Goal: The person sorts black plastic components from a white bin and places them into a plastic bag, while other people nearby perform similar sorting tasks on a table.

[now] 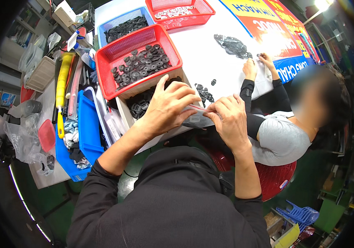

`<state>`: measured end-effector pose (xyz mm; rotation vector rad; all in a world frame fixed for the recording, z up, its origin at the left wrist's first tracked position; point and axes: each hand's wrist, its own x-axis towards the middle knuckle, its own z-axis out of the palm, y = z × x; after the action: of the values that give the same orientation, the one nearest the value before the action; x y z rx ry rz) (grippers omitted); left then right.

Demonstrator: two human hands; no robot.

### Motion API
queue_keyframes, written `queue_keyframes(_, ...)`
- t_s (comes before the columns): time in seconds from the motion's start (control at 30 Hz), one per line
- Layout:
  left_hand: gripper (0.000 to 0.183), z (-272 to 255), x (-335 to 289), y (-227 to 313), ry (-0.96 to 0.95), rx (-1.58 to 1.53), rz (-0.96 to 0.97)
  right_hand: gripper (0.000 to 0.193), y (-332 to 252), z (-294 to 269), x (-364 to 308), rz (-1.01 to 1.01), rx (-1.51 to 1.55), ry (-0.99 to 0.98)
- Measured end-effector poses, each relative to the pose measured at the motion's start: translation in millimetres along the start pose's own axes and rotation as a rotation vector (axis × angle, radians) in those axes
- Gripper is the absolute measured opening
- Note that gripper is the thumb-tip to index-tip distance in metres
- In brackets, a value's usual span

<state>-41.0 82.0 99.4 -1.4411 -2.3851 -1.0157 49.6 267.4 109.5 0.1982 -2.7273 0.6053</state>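
A clear zip bag [196,120] with a red line along its top edge is stretched between my two hands. My left hand [166,105] pinches one end of that edge between thumb and fingers. At the other end, my right hand [229,120] has its fingertips closed on the bag. Just beyond the hands lies a small pile of black plastic parts [204,94] on the white table. Behind my left hand, an open box [121,105] holds more black parts, and a red basket [104,78] of round black pieces rests over it.
A blue basket [102,31] of thin black parts and a red basket [210,10] of white parts stand farther back. To the right, a co-worker [282,138] handles parts near a bag of black pieces [233,45]. Blue bins [90,136] stand at left.
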Motion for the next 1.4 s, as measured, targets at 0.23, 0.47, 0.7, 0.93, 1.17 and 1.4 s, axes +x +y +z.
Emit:
queue_keyframes(0.23,0.009,2,15,-5,-0.173,0.077,0.103,0.01,3,4,6,-0.028,0.013,0.011)
queue_keyframes(0.47,0.005,1,18,-11,-0.193,0.16,0.159,0.008,7,5,12,-0.014,0.092,-0.031)
queue_keyframes(0.7,0.011,2,19,-9,-0.239,0.196,0.236,0.007,-6,0,16,-0.062,-0.104,-0.055)
queue_keyframes(0.93,0.004,9,9,-5,-0.146,0.131,0.254,0.006,-7,-2,14,-0.19,-0.134,-0.131)
queue_keyframes(1.17,0.005,6,-1,-4,-0.145,0.17,0.236,0.009,-3,-8,5,-0.143,-0.02,-0.13)
queue_keyframes(1.4,0.006,4,11,1,-0.232,0.129,0.246,0.006,-3,-7,1,-0.171,-0.11,-0.148)
